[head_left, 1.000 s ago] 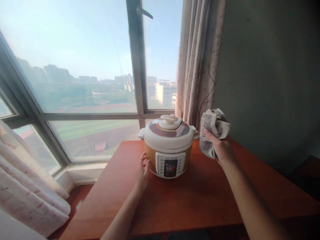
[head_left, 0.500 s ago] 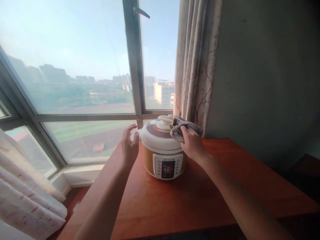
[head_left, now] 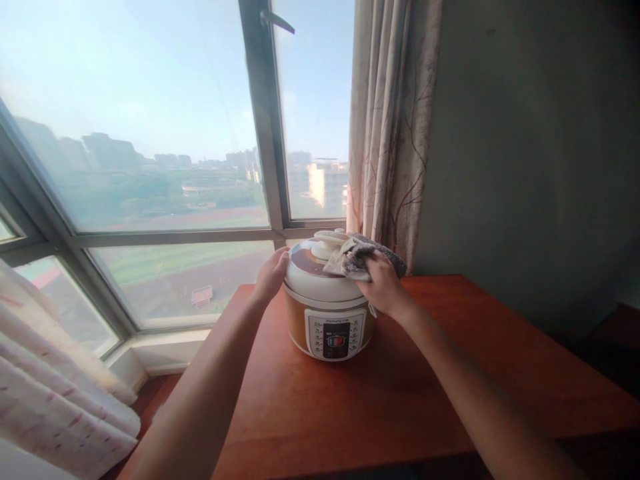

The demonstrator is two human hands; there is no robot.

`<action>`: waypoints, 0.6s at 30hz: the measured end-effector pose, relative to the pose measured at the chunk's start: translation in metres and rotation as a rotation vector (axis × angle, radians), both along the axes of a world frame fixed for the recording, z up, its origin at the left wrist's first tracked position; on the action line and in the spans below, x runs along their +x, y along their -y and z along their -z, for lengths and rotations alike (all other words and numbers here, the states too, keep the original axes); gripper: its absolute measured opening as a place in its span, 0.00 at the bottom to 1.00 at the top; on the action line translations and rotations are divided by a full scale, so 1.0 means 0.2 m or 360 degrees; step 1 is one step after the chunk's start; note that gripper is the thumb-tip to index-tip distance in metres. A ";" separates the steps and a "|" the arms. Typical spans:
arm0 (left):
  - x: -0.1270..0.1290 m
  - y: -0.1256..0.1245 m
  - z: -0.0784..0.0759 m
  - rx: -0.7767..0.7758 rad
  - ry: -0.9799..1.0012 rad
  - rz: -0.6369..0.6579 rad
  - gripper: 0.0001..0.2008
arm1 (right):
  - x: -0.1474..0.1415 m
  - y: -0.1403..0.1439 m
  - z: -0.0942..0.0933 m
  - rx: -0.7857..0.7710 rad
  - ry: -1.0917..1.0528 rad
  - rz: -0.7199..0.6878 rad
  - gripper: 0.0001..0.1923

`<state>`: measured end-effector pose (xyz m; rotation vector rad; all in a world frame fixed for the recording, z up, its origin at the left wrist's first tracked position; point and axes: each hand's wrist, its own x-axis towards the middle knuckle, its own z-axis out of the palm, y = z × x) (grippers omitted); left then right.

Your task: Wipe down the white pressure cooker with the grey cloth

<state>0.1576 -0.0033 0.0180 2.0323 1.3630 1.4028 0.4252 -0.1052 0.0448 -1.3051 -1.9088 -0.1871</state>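
A white and gold electric pressure cooker (head_left: pixel 295 323) stands upright on the brown table, its control panel (head_left: pixel 336 337) facing me. My left hand (head_left: pixel 273 272) is closed at the left edge of the lid, where it hides the side tab. In my right hand (head_left: pixel 383 283) is a bunched grey cloth (head_left: pixel 357 259). The cloth lies against the right part of the lid (head_left: pixel 320 287), beside the white lid knob (head_left: pixel 327 243). A paler fold of it shows toward the knob. My right fingers are partly hidden in the cloth.
The cooker sits near the far end of the brown table (head_left: pixel 440 387). Behind it are a window frame (head_left: pixel 210 235) and a hanging curtain (head_left: pixel 385 133). Another curtain (head_left: pixel 55 380) hangs at the lower left. A dark wall (head_left: pixel 510 167) rises on the right.
My left hand has moved right from beside the cooker and closed on the lid's left side tab. The cloth in my right hand has shifted a little left and shows a paler fold.
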 end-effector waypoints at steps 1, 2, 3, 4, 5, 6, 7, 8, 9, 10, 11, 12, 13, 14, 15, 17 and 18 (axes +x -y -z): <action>0.00 0.00 0.00 -0.0001 -0.0008 0.0000 0.28 | 0.01 -0.03 -0.02 -0.0073 0.0045 0.0046 0.15; 0.00 0.00 0.00 -0.0004 -0.0014 -0.0007 0.28 | 0.02 -0.06 -0.04 -0.0159 0.0091 0.0104 0.14; 0.00 0.00 0.00 -0.0008 -0.0016 -0.0016 0.28 | 0.03 -0.09 -0.07 -0.0250 0.0137 0.0164 0.13; 0.00 0.00 0.00 -0.0010 -0.0015 -0.0023 0.28 | 0.05 -0.12 -0.09 -0.0336 0.0178 0.0219 0.13; 0.00 0.00 0.00 -0.0010 -0.0012 -0.0026 0.28 | 0.06 -0.16 -0.11 -0.0409 0.0211 0.0265 0.13; 0.00 0.00 0.00 -0.0009 -0.0006 -0.0026 0.28 | 0.08 -0.20 -0.13 -0.0465 0.0231 0.0305 0.13; 0.00 0.00 0.01 -0.0008 -0.0001 -0.0024 0.28 | 0.09 -0.24 -0.15 -0.0502 0.0240 0.0337 0.14; 0.01 0.00 0.01 -0.0005 0.0003 -0.0023 0.28 | 0.10 -0.27 -0.17 -0.0524 0.0239 0.0365 0.15; 0.00 0.00 0.01 -0.0001 0.0005 -0.0022 0.29 | 0.11 -0.31 -0.18 -0.0539 0.0234 0.0395 0.16; 0.00 0.00 0.02 0.0003 0.0005 -0.0023 0.29 | 0.12 -0.34 -0.19 -0.0560 0.0232 0.0431 0.16; 0.00 0.00 0.02 0.0006 0.0002 -0.0028 0.29 | 0.12 -0.37 -0.20 -0.0584 0.0231 0.0468 0.17; 0.00 0.00 0.02 0.0008 -0.0002 -0.0036 0.29 | 0.12 -0.39 -0.21 -0.0613 0.0231 0.0502 0.17; 0.00 0.00 0.03 0.0009 -0.0010 -0.0044 0.29 | 0.11 -0.41 -0.21 -0.0644 0.0231 0.0532 0.17; 0.00 0.00 0.03 0.0009 -0.0016 -0.0051 0.29 | 0.10 -0.42 -0.22 -0.0675 0.0233 0.0557 0.17; 0.00 0.01 0.03 0.0009 -0.0021 -0.0056 0.29 | 0.09 -0.43 -0.23 -0.0702 0.0235 0.0576 0.17; 0.00 0.01 0.03 0.0014 -0.0019 -0.0056 0.29 | 0.07 -0.43 -0.24 -0.0735 0.0247 0.0596 0.17; 0.00 0.01 0.03 0.0018 -0.0012 -0.0055 0.29 | 0.06 -0.42 -0.24 -0.0739 0.0257 0.0595 0.17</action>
